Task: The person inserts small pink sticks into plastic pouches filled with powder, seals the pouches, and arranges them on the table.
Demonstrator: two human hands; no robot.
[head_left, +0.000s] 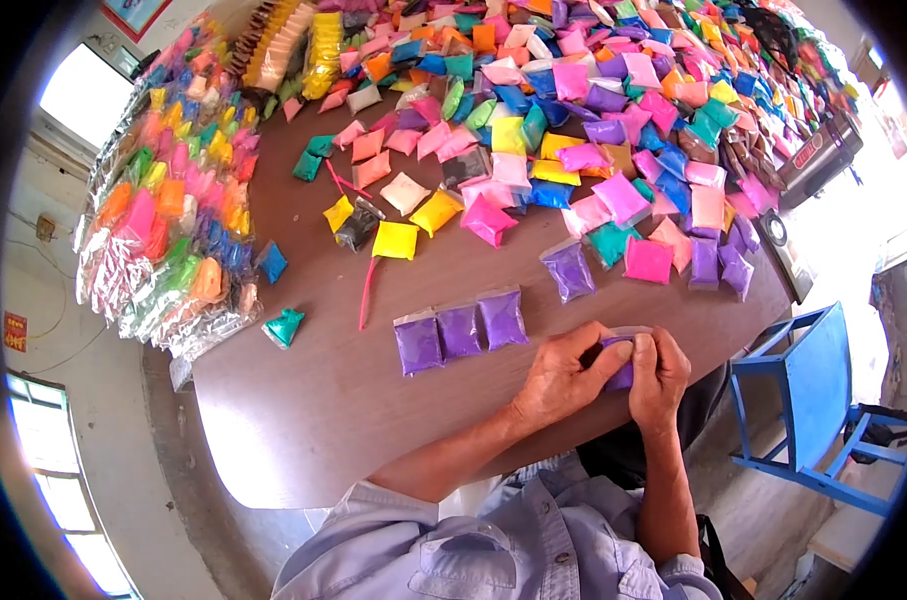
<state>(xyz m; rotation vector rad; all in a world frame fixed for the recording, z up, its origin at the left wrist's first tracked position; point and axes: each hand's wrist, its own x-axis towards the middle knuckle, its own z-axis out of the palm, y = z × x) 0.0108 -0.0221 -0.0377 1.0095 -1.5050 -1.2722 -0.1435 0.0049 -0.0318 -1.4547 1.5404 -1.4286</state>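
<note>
My left hand (570,372) and my right hand (657,378) meet near the table's front edge, fingers pinched on a small purple packet (619,374) between them. Much of that packet is hidden behind the fingers. Up and to the left of my hands lie three purple packets side by side: a left one (418,344), a middle one (459,331) and a right one (502,317). Another purple packet (570,271) lies just above my hands, apart from the three.
A large heap of coloured packets (573,80) covers the table's far side. Bagged packets (178,230) are piled at the left edge. A yellow packet (395,240), a red strip (366,295) and a green packet (284,328) lie nearer. A blue stool (813,385) stands at the right.
</note>
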